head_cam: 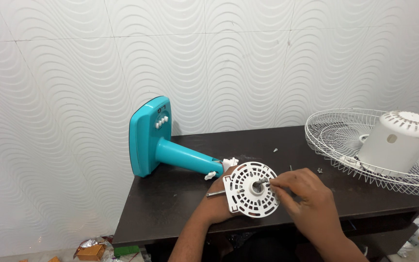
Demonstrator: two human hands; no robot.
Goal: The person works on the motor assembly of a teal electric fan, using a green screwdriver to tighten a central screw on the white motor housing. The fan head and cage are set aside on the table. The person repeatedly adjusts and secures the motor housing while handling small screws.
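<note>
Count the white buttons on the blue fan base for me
3. The buttons sit in a short row on the upper face of the blue fan base, which lies tipped on its side at the table's back left. None looks hidden.

My two arms come up from the bottom edge, bare from forearm to fingertips, with no sleeve in view. My left hand point(217, 196) and right hand point(302, 192) wear no gloves. I see no rings on the fingers that show, and no watch or band on either wrist.
</note>
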